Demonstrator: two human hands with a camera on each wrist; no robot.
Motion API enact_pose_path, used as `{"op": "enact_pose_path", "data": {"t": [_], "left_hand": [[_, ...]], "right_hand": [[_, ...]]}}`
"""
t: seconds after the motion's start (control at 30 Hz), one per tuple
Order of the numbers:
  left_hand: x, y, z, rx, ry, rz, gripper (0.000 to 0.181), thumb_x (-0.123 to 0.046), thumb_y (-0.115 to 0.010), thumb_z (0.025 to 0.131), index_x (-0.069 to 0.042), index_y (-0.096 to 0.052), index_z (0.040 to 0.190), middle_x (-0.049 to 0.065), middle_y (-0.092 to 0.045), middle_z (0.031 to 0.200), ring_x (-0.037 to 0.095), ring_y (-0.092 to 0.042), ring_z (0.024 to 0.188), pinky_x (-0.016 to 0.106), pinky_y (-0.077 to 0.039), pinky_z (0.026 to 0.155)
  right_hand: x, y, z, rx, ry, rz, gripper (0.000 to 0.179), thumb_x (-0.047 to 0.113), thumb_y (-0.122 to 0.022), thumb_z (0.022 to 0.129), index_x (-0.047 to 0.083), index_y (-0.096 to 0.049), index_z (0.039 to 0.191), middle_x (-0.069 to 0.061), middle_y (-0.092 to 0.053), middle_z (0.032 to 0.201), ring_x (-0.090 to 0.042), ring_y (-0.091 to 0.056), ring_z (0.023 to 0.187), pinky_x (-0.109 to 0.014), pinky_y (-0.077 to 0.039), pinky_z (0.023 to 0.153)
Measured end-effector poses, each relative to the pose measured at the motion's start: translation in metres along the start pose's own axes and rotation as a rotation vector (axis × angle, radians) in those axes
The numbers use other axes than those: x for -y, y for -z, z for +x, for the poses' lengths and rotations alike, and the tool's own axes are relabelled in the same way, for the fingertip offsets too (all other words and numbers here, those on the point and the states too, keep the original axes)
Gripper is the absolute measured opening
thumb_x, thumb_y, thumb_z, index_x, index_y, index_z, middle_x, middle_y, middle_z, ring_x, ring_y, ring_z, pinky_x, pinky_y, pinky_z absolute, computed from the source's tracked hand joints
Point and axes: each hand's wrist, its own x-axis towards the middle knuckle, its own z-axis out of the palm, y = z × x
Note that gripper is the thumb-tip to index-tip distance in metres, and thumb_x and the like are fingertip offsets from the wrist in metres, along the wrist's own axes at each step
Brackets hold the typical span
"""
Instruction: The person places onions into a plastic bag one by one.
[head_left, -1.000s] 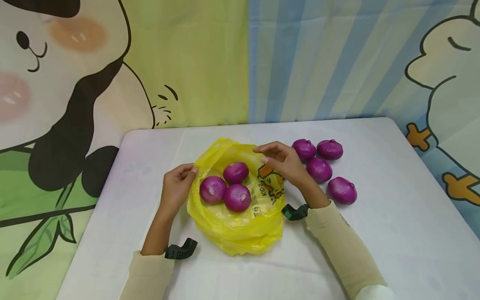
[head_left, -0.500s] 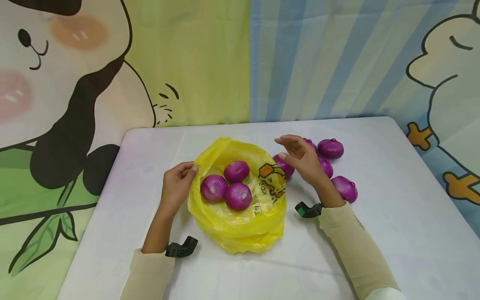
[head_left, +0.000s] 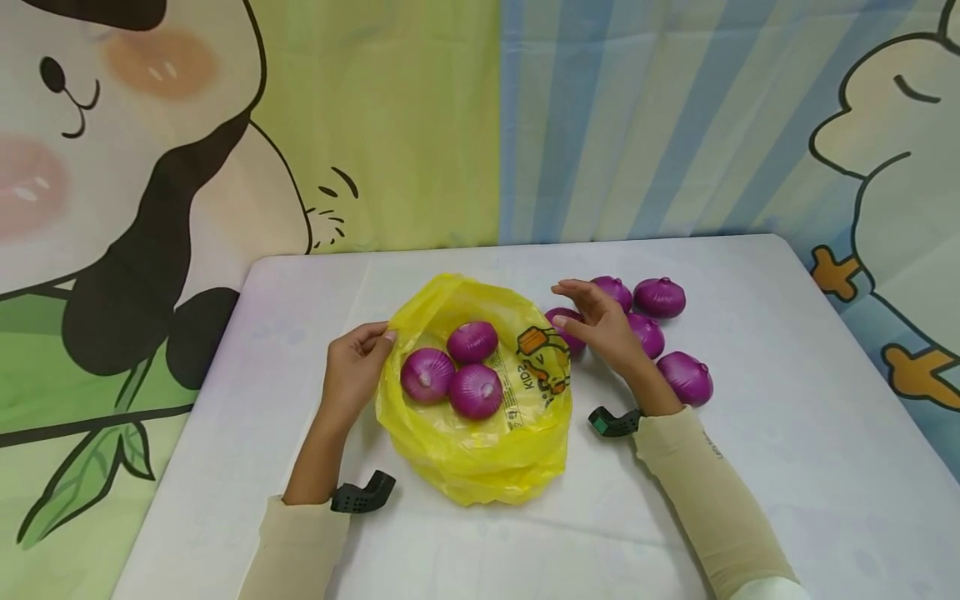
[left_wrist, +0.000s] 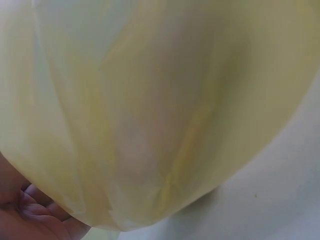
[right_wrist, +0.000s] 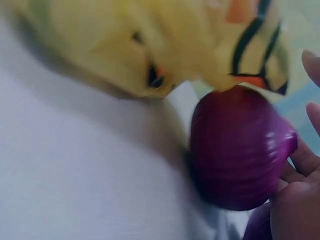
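"While the yellow bag [head_left: 472, 462] gapes open, where are the onions?"

"Three purple onions [head_left: 476, 392] sit bunched inside the bag, towards its left side. A single onion [right_wrist: 235, 150] is just outside the bag's right edge, partly hidden by it."

"And the hands?"

"At the bag's left rim, the left hand [head_left: 356, 367] pinches the plastic. Right of the bag, the right hand [head_left: 603, 329] is loosely spread beside that single onion; whether they touch, I cannot tell."

"Farther out?"

"Four more onions [head_left: 660, 298] cluster on the table [head_left: 750, 500], right of the bag"
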Motion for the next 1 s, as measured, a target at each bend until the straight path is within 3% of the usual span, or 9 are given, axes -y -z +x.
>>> {"op": "enact_pose_path", "data": {"t": [0.33, 0.47, 0.57, 0.67, 0.8, 0.93, 1.0], "left_hand": [[0.000, 0.000, 0.001, 0.007, 0.009, -0.003, 0.034, -0.026, -0.061, 0.098, 0.002, -0.067, 0.115, 0.017, -0.070, 0.101, 0.018, -0.069, 0.080, 0.025, -0.057, 0.068], [0.000, 0.001, 0.001, 0.008, 0.031, 0.001, 0.034, -0.026, -0.061, 0.098, 0.002, -0.067, 0.117, 0.017, -0.070, 0.102, 0.017, -0.069, 0.080, 0.025, -0.057, 0.068], [0.000, 0.001, 0.001, 0.006, 0.035, -0.002, 0.034, -0.025, -0.061, 0.098, 0.002, -0.067, 0.117, 0.017, -0.070, 0.102, 0.017, -0.069, 0.080, 0.025, -0.057, 0.068], [0.001, 0.001, 0.001, 0.005, 0.033, -0.002, 0.034, -0.025, -0.061, 0.098, 0.002, -0.067, 0.117, 0.017, -0.070, 0.102, 0.018, -0.069, 0.080, 0.025, -0.057, 0.068], [0.001, 0.001, 0.000, 0.004, 0.037, 0.007, 0.034, -0.026, -0.061, 0.097, 0.001, -0.067, 0.117, 0.017, -0.070, 0.102, 0.017, -0.069, 0.081, 0.024, -0.057, 0.068], [0.000, 0.001, 0.000, 0.001, 0.043, 0.012, 0.035, -0.027, -0.061, 0.097, 0.000, -0.068, 0.117, 0.017, -0.070, 0.102, 0.017, -0.068, 0.080, 0.024, -0.057, 0.068], [-0.001, 0.001, 0.000, 0.000, 0.046, 0.012, 0.035, -0.028, -0.061, 0.097, 0.000, -0.068, 0.117, 0.016, -0.070, 0.101, 0.017, -0.068, 0.080, 0.024, -0.057, 0.068]], "right_hand": [[-0.020, -0.003, 0.001, 0.003, -0.110, -0.049, 0.061, 0.001, -0.068, 0.090, 0.000, -0.040, 0.144, -0.020, -0.043, 0.146, -0.032, -0.036, 0.137, -0.044, -0.024, 0.114], [-0.022, -0.002, 0.000, 0.016, -0.122, -0.079, 0.062, 0.007, -0.070, 0.090, 0.007, -0.042, 0.145, -0.014, -0.045, 0.145, -0.027, -0.038, 0.135, -0.038, -0.028, 0.113], [-0.023, -0.002, -0.001, 0.030, -0.128, -0.099, 0.057, 0.015, -0.072, 0.090, 0.010, -0.048, 0.141, -0.011, -0.050, 0.140, -0.024, -0.047, 0.125, -0.030, -0.041, 0.103], [-0.023, -0.002, -0.002, 0.040, -0.127, -0.105, 0.050, 0.020, -0.073, 0.090, 0.008, -0.056, 0.135, -0.011, -0.056, 0.130, -0.025, -0.054, 0.106, -0.025, -0.051, 0.082], [-0.024, -0.002, -0.002, 0.037, -0.129, -0.093, 0.043, 0.021, -0.073, 0.090, 0.006, -0.061, 0.128, -0.010, -0.061, 0.116, -0.021, -0.056, 0.081, -0.025, -0.052, 0.061], [-0.025, -0.002, -0.002, 0.028, -0.123, -0.058, 0.038, 0.017, -0.071, 0.092, 0.002, -0.062, 0.126, -0.011, -0.062, 0.118, -0.017, -0.055, 0.077, -0.025, -0.050, 0.058], [-0.025, -0.002, -0.002, 0.023, -0.119, -0.028, 0.036, 0.015, -0.068, 0.094, 0.000, -0.062, 0.125, -0.012, -0.060, 0.124, -0.016, -0.058, 0.085, -0.023, -0.053, 0.065]]}}
